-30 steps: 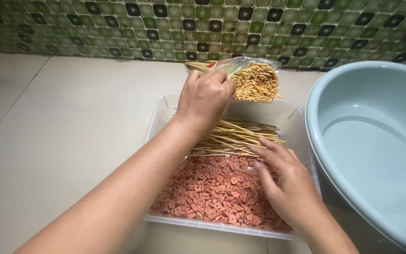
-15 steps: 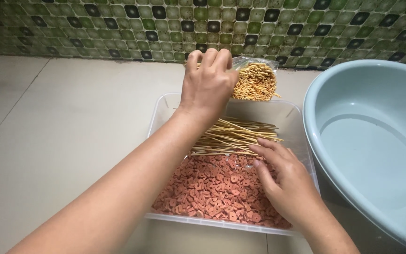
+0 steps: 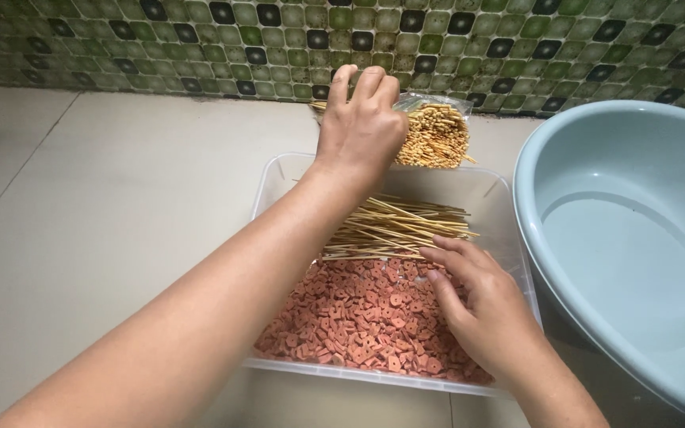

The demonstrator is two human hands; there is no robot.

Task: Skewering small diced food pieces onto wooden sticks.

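My left hand [image 3: 362, 127] reaches past a clear plastic tub [image 3: 277, 170] and is closed on the left end of a clear bag of bamboo skewers [image 3: 436, 139] lying on the counter by the wall. Inside the tub, a loose bundle of skewers [image 3: 394, 230] lies across the far half. Several small pink-red sausage slices [image 3: 342, 317] fill the near half. My right hand [image 3: 477, 305] rests in the tub with its fingers spread, the tips touching the slices just below the skewer bundle. It holds nothing that I can see.
A large pale blue basin [image 3: 636, 238] stands right of the tub, almost touching it. A wall of green and dark mosaic tiles [image 3: 200, 47] runs along the back. The beige counter [image 3: 120, 206] stretches to the left.
My left hand has carried the bag of skewers away from the tub toward the wall and lowered it flat. My right hand has barely shifted over the slices.
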